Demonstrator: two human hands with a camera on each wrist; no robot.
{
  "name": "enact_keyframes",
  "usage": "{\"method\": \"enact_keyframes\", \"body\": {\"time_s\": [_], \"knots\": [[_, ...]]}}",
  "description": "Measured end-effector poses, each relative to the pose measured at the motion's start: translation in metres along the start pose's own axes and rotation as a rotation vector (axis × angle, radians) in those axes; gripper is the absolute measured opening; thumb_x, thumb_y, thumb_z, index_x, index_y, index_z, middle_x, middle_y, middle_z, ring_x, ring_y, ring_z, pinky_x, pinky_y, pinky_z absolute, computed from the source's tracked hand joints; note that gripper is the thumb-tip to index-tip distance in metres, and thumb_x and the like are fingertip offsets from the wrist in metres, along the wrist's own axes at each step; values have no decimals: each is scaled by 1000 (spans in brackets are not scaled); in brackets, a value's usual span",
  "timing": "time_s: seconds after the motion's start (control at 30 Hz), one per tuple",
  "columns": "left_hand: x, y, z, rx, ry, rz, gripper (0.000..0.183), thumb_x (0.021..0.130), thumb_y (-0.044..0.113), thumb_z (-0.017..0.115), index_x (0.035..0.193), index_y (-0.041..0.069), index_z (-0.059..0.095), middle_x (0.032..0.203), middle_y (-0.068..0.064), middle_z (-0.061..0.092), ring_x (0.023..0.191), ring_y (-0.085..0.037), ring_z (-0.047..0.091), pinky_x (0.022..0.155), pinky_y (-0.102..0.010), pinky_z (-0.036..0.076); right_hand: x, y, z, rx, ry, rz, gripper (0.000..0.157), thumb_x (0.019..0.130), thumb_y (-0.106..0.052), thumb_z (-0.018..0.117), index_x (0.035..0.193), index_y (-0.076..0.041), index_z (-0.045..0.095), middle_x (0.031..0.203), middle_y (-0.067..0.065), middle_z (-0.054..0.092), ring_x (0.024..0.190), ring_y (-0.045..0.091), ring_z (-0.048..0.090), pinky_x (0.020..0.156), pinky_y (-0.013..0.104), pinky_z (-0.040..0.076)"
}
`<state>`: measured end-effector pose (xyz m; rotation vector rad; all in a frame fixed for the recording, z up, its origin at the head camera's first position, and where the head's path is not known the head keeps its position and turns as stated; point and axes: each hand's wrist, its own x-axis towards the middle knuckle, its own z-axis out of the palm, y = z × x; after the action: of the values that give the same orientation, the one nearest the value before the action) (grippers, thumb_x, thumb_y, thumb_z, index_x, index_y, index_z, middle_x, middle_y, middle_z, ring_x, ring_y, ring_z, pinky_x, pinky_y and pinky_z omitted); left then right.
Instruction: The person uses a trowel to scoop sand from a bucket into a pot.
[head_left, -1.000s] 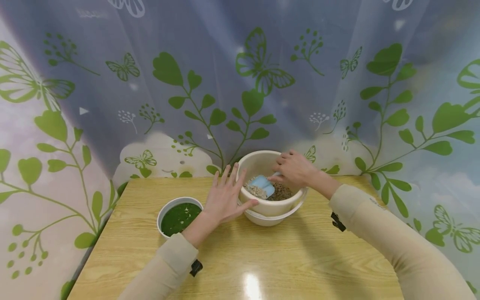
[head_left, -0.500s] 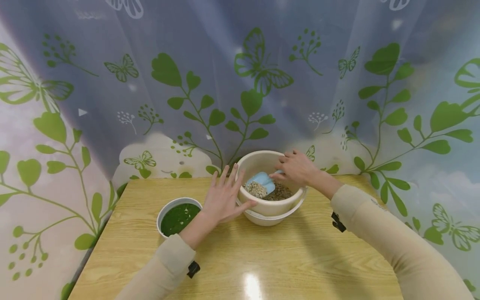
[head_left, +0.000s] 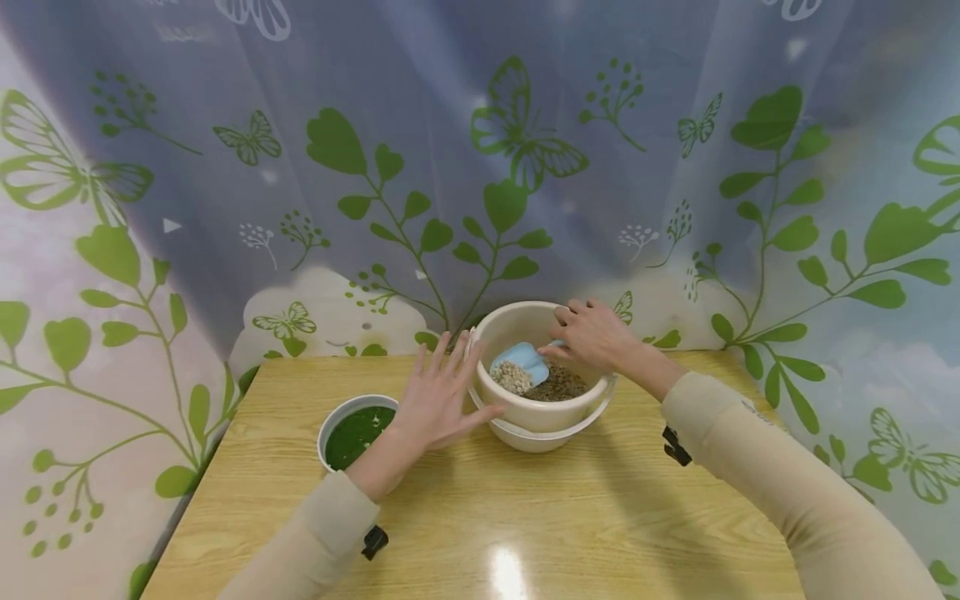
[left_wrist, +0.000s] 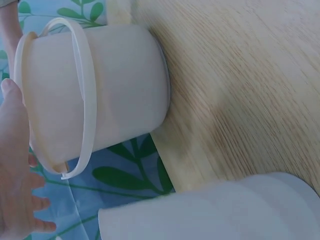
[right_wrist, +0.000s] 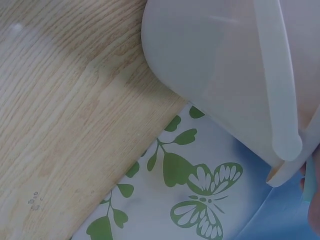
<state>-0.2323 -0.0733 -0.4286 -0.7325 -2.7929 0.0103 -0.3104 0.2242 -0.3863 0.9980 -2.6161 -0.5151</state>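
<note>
A cream bucket [head_left: 536, 412] holds brown pellets or grain [head_left: 561, 385]. Over its rim reaches my right hand [head_left: 596, 336], gripping the handle of a light blue scoop [head_left: 528, 360]. Pale flaky grains [head_left: 512, 379] lie in the scoop's bowl, inside the bucket. In the right wrist view only a sliver of the handle [right_wrist: 310, 180] shows beside the right hand [right_wrist: 315, 210]. Fingers spread, my left hand [head_left: 435, 396] is at the bucket's left side; contact with the rim is unclear. The left wrist view shows this hand [left_wrist: 15, 165] beside the bucket's rim and carrying handle [left_wrist: 89, 100].
Left of the bucket, a white bowl [head_left: 327, 429] holds something dark green [head_left: 356, 437], partly behind my left wrist. The bucket's carrying handle hangs low around its front. Everything stands on a wooden table [head_left: 480, 517] against a patterned curtain [head_left: 420, 108].
The scoop has tipped and shifted slightly, so the pale grains in it show more plainly. My left hand has drifted a little left, off the bucket's front.
</note>
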Motion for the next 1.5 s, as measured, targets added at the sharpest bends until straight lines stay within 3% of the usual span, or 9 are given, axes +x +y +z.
{"method": "enact_keyframes", "body": {"time_s": [0.47, 0.67, 1.17, 1.5], "knots": [[-31, -31, -2, -16, -9, -21, 104, 94, 83, 46, 170, 15, 24, 177, -13, 20, 164, -40, 22, 132, -64, 25, -3, 3, 2, 30, 43, 22, 48, 102, -60, 59, 100, -16, 77, 94, 5, 62, 79, 22, 51, 68, 35, 40], [-49, -46, -2, -47, 8, -23, 105, 93, 82, 50, 169, 14, 26, 175, -15, 27, 162, -42, 28, 129, -66, 29, -5, 3, 2, 22, 61, 23, 48, 101, -61, 58, 95, -17, 76, 90, 4, 60, 76, 20, 47, 67, 33, 36], [-88, -84, 5, -59, -13, -26, 110, 85, 83, 61, 166, 13, 36, 174, -15, 31, 160, -42, 34, 127, -67, 32, -5, 4, 0, 44, 93, 30, 43, 101, -57, 62, 93, -17, 75, 84, 3, 56, 71, 19, 40, 67, 31, 25], [-112, -111, 11, -100, -24, -32, 118, 79, 85, 66, 165, 9, 36, 172, -20, 34, 158, -44, 35, 126, -67, 32, -8, 4, -2, 79, 93, 42, 42, 101, -56, 63, 96, -17, 78, 84, 3, 56, 71, 19, 42, 67, 31, 25]]}}
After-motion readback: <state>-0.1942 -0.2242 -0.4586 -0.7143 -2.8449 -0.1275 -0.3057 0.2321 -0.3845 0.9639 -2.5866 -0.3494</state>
